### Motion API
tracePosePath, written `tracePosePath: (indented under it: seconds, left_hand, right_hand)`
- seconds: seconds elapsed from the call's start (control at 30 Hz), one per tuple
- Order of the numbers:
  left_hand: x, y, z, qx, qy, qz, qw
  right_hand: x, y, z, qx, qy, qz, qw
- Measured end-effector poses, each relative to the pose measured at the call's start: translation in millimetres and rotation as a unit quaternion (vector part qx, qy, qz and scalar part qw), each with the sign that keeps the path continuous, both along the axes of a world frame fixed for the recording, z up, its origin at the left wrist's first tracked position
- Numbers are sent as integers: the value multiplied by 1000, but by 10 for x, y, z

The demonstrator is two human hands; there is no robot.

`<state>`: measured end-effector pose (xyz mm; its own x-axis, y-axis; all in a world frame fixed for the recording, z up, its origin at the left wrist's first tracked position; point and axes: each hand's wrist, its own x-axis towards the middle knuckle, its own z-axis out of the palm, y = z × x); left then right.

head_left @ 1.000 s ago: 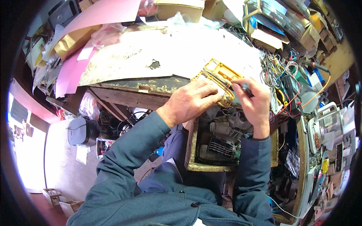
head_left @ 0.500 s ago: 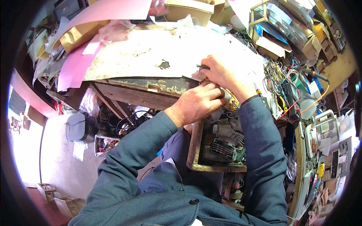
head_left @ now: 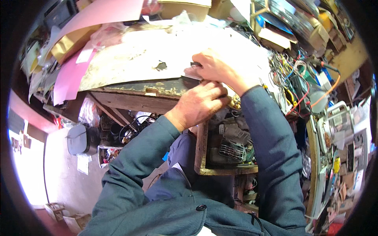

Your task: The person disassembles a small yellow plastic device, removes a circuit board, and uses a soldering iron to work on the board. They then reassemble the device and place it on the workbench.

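Observation:
Over the front edge of the workbench (head_left: 130,74), both my hands are close together. My left hand (head_left: 197,104) is closed, its fingers curled against a small yellowish part (head_left: 235,102) that shows past the fingertips; most of that part is hidden and I cannot tell its kind. Just beyond, my right hand (head_left: 218,69) is closed round a dark-handled tool (head_left: 195,64). Only the end of the handle sticks out, and its working tip is hidden. Strong glare washes out the right hand.
Below my hands an open wooden drawer (head_left: 202,157) holds a tray of small bits (head_left: 232,151). Tangled wires (head_left: 291,78) crowd the bench's right side. Pink sheets (head_left: 73,76) hang at the left, with cardboard boxes (head_left: 185,8) behind. A grey bin (head_left: 77,139) stands on the floor.
The whole view has shifted slightly, so the bench and both hands sit further left. My right hand has turned, and less of the tool's handle shows. Both hands stay closed together.

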<state>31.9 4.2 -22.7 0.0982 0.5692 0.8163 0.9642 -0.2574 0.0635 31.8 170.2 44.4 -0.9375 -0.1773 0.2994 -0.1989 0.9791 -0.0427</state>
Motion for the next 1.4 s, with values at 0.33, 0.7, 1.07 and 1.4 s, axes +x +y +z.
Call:
tracePosePath:
  seconds: [0.33,0.7,1.07,1.4]
  left_hand:
    - [0,1,33,2,-18,-22,1000]
    - [13,34,40,13,-36,-18,999]
    - [55,10,60,18,-67,-18,997]
    - [32,39,15,35,-59,-10,998]
  right_hand:
    - [641,256,290,-135,40,-51,989]
    - [1524,158,504,-80,-91,-70,990]
    - [1480,102,504,23,-87,-41,995]
    - [1437,29,553,96,-92,-41,990]
